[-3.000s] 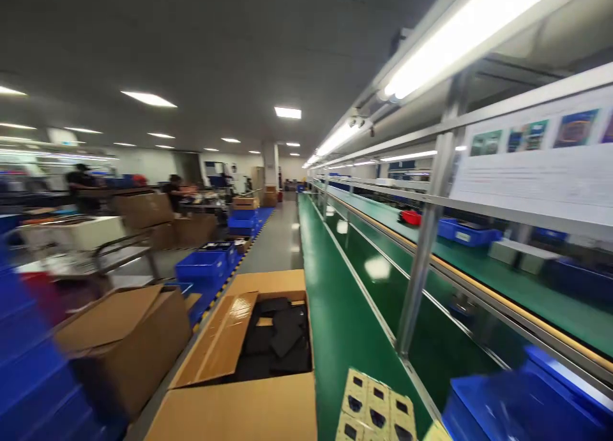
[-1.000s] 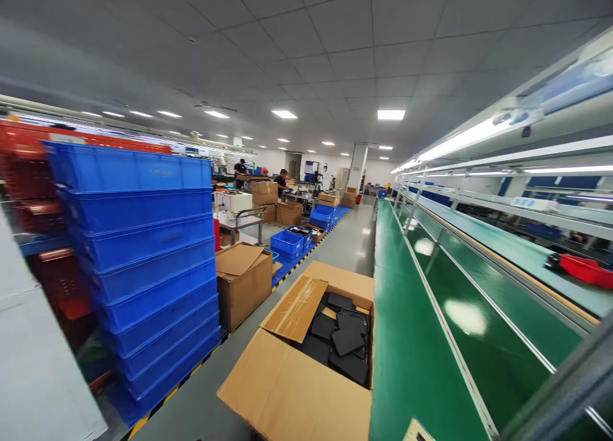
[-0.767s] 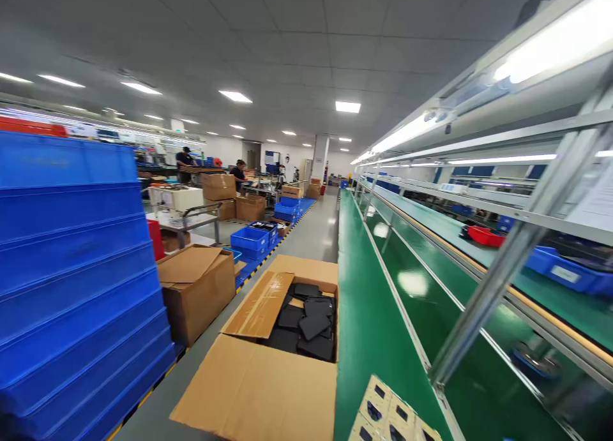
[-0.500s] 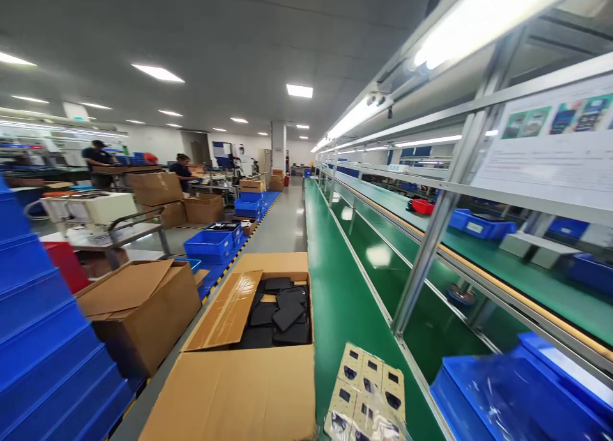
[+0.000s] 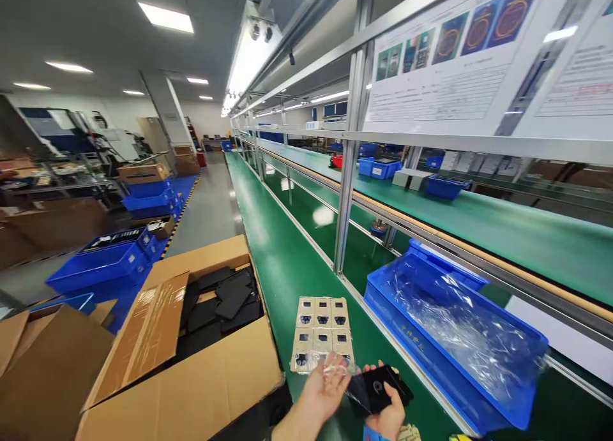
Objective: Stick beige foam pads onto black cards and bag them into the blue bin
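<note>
Low in the head view, my left hand [image 5: 325, 388] is palm up, its fingers loosely curled with clear plastic film [image 5: 357, 390] at them. The film stretches across to a flat black plate [image 5: 380, 387] with a round mark. My right hand [image 5: 389, 415] grips this plate along its near and right side, and other dark edges show beneath it. Just beyond my left hand, a beige tray [image 5: 313, 320] of square cells with dark cutouts lies on the green bench [image 5: 268, 256]. The film partly covers its near edge.
An open cardboard box [image 5: 205, 383] of black flat pieces [image 5: 234, 294] stands left of the bench. On the right sits a blue bin [image 5: 407, 339] with crumpled clear plastic [image 5: 460, 326]. A metal post [image 5: 347, 198] rises behind the tray. Blue crates [image 5: 100, 262] stand farther left.
The view has turned right and down toward the bench. Both hands have come into view, with the black plate and plastic film. The people at the left are out of frame.
</note>
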The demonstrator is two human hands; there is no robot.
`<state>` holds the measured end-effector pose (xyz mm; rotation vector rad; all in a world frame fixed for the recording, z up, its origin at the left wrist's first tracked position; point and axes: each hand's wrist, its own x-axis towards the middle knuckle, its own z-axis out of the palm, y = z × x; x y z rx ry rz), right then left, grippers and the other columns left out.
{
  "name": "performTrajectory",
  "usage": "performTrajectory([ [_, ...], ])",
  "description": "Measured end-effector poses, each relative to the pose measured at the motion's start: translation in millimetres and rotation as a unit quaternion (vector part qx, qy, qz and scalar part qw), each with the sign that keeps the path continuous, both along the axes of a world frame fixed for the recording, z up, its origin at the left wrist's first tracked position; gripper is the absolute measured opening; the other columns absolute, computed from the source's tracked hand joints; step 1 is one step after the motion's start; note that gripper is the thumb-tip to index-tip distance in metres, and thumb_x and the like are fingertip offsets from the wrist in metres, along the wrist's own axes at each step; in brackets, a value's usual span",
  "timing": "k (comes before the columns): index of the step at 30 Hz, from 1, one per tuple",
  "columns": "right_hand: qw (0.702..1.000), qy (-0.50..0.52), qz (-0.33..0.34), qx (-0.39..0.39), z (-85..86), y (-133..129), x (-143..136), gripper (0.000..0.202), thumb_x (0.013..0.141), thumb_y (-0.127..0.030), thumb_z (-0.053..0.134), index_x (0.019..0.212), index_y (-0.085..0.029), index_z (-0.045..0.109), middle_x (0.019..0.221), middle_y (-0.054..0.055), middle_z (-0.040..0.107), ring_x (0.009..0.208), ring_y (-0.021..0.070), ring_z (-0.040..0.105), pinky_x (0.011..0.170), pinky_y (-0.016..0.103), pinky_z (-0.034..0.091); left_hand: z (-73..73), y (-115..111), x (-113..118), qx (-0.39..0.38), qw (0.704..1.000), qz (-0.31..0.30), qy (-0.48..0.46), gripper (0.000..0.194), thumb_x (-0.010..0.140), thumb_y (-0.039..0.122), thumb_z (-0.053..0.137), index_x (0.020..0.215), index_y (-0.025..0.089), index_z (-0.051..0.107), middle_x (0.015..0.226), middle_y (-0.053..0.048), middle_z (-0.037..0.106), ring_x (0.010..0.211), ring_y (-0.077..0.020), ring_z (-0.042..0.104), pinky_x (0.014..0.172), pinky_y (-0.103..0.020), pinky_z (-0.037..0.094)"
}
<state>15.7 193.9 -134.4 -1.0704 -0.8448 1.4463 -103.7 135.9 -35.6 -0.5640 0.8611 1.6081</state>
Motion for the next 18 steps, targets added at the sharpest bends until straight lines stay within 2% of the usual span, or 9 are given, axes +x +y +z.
performTrajectory([
  [3,0.997,0.045,-0.059,-0.025,-3.4,5,8,0.06,0.079,-0.052,0.04,0.132,-0.024,0.047,0.086,0.006,0.065,0.084,0.0293,0.069,0.085,0.057,0.057,12.3,-7,-33,-0.014,0.997,0.056,0.053,0.046,0.096,0.023,0.043,0.142,0.021,0.041,0.099,-0.01,0.075,0.068,-0.017,0.071,0.069,-0.03,0.057],
  [6,0.997,0.02,-0.075,0.0,-18.7,-7,10,0.07,0.074,-0.052,0.055,0.137,-0.027,0.04,0.099,0.004,0.061,0.093,0.0266,0.064,0.098,0.051,0.05,21.4,-15,-65,-0.024,0.989,0.101,0.101,0.037,0.098,0.027,0.039,0.134,0.024,0.05,0.101,-0.009,0.075,0.068,-0.0152,0.071,0.067,-0.029,0.057],
  [9,0.988,-0.106,-0.039,0.107,-51.2,-32,5,0.073,0.073,-0.047,0.063,0.139,-0.027,0.038,0.125,0.009,0.053,0.114,0.031,0.056,0.107,0.051,0.04,26.1,-22,-83,-0.032,0.985,0.112,0.13,0.033,0.098,0.025,0.038,0.124,0.023,0.058,0.094,-0.007,0.076,0.067,-0.0153,0.071,0.064,-0.028,0.057],
  [11,0.957,-0.228,-0.001,0.176,-76.2,-50,0,0.068,0.079,-0.041,0.055,0.142,-0.031,0.034,0.137,0.01,0.047,0.123,0.0346,0.051,0.108,0.053,0.038,26.4,-27,-87,-0.036,0.984,0.105,0.141,0.032,0.097,0.023,0.039,0.119,0.021,0.062,0.084,-0.006,0.076,0.066,-0.0157,0.072,0.063,-0.028,0.057],
  [13,0.926,-0.312,0.038,0.212,-93.6,-62,-6,0.068,0.077,-0.031,0.051,0.143,-0.034,0.033,0.135,0.009,0.049,0.125,0.0353,0.051,0.106,0.051,0.04,24.9,-29,-86,-0.039,0.984,0.089,0.149,0.031,0.096,0.02,0.041,0.116,0.019,0.063,0.077,-0.004,0.075,0.066,-0.0159,0.072,0.061,-0.027,0.057],
  [15,0.898,-0.359,0.093,0.237,-95.5,-65,-10,0.075,0.069,-0.023,0.053,0.141,-0.035,0.037,0.125,0.007,0.056,0.119,0.034,0.054,0.101,0.047,0.045,22.1,-30,-83,-0.043,0.985,0.065,0.156,0.03,0.096,0.019,0.042,0.115,0.018,0.064,0.074,-0.004,0.075,0.066,-0.0157,0.073,0.06,-0.026,0.057],
  [18,0.84,-0.467,0.17,0.22,-70.8,-52,0,0.075,0.064,-0.022,0.057,0.138,-0.027,0.046,0.113,0.011,0.06,0.107,0.0337,0.06,0.092,0.045,0.05,17.3,-29,-76,-0.053,0.986,0.012,0.161,0.027,0.095,0.019,0.045,0.114,0.015,0.064,0.073,-0.005,0.076,0.065,-0.0164,0.073,0.058,-0.025,0.057],
])
